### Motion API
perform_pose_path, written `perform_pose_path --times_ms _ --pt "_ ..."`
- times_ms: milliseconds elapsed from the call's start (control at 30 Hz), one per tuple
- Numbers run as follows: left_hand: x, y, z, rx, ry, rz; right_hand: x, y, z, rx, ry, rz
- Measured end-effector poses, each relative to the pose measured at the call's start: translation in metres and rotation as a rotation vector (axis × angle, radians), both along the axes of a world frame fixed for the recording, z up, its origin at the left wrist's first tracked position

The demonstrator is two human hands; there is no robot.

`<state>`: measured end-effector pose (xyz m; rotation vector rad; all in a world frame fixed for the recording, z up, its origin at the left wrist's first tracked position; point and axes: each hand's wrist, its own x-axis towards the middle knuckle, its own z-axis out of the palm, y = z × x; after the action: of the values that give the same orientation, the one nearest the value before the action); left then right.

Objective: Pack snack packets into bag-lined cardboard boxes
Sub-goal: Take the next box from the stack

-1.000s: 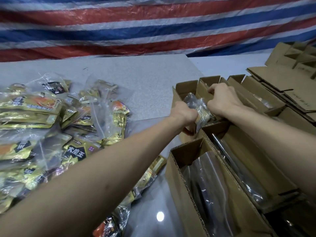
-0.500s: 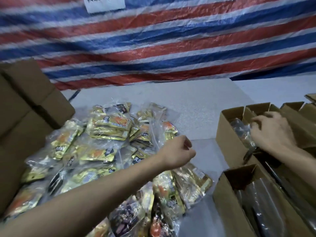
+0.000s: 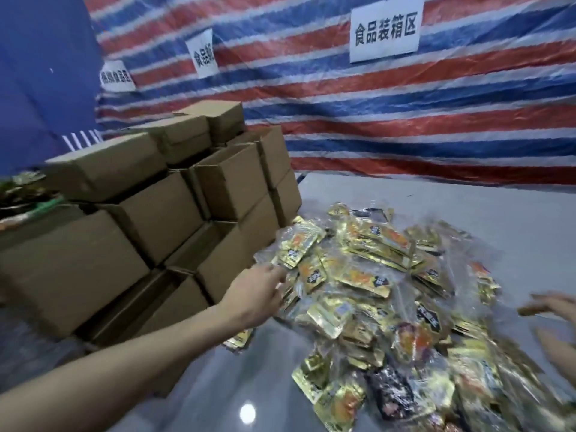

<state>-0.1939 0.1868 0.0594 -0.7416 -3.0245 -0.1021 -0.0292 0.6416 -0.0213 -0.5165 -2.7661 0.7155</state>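
Closest in, the left forearm crosses a glossy grey table [image 3: 265, 363], where a small bright spot of light [image 3: 247, 412] reflects just below the arm. The left hand [image 3: 258, 296] is seen from the back. Its fingers [image 3: 279, 273] are stretched forward and fairly loose, and their tips touch the near-left edge of a heap of snack packets [image 3: 374, 294]. Nothing is plainly caught in them. The heap lies on the table between the two hands and spreads down toward the lower right. Most packets are gold foil with orange and black print, a few are darker, and many are bundled in clear plastic. Just past the left fingertips, one gold packet [image 3: 300, 246] lies tilted at the top edge of the heap. The right hand [image 3: 551, 307] comes in at the frame's right edge, blurred, with its fingers spread and pointing left over the heap's right side. It holds nothing that can be made out. To the left of the left hand and beyond it, closed brown cardboard boxes [image 3: 156, 213] are stacked in several tiers, and the nearest ones stand just beside the heap. Farther back, past both hands, hangs a red, white and blue striped tarp [image 3: 405, 120] with white paper signs [image 3: 385, 34] fixed to it. A plain blue panel [image 3: 40, 82] stands at the far left.
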Motion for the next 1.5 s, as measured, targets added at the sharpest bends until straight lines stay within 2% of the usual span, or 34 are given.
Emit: perform_pose_path --times_ms 67,133,233,300,400,500,633,767,933,1133,1267,1400,1500 --pt "-0.018 -0.027 -0.001 -0.133 0.090 0.101 0.006 -0.052 0.035 0.000 0.059 0.097" --pt "-0.032 -0.047 -0.003 -0.223 0.129 0.244 0.004 -0.110 0.062 -0.088 -0.002 0.156" --pt "-0.038 -0.072 -0.004 -0.216 0.112 0.520 -0.010 -0.148 0.069 -0.107 -0.026 0.257" --pt "-0.032 -0.091 -0.008 -0.276 0.132 0.614 -0.012 -0.164 0.069 -0.135 -0.044 0.314" --pt "-0.018 -0.120 -0.015 -0.384 0.065 0.648 -0.014 -0.177 0.065 -0.129 -0.075 0.351" --pt "-0.004 -0.140 -0.018 -0.290 -0.085 0.613 -0.013 -0.191 0.065 -0.128 -0.103 0.355" --pt "0.017 -0.144 -0.010 -0.184 -0.119 0.573 -0.003 -0.203 0.064 -0.141 -0.084 0.350" --pt "0.041 -0.128 0.004 -0.183 -0.130 0.507 0.015 -0.208 0.069 -0.115 -0.114 0.379" --pt "0.089 -0.086 0.023 -0.223 -0.109 0.326 0.036 -0.215 0.074 -0.120 -0.075 0.380" --pt "0.155 -0.027 0.032 -0.276 -0.190 0.023 0.062 -0.221 0.067 -0.124 -0.105 0.396" --pt "0.198 0.015 0.027 -0.241 -0.191 -0.232 0.076 -0.220 0.068 -0.177 -0.151 0.420" --pt "0.226 0.048 0.024 -0.222 -0.172 -0.478 0.097 -0.214 0.064 -0.227 -0.244 0.378" --pt "0.244 0.065 0.018 -0.208 -0.159 -0.598 0.116 -0.206 0.060 -0.246 -0.242 0.306"
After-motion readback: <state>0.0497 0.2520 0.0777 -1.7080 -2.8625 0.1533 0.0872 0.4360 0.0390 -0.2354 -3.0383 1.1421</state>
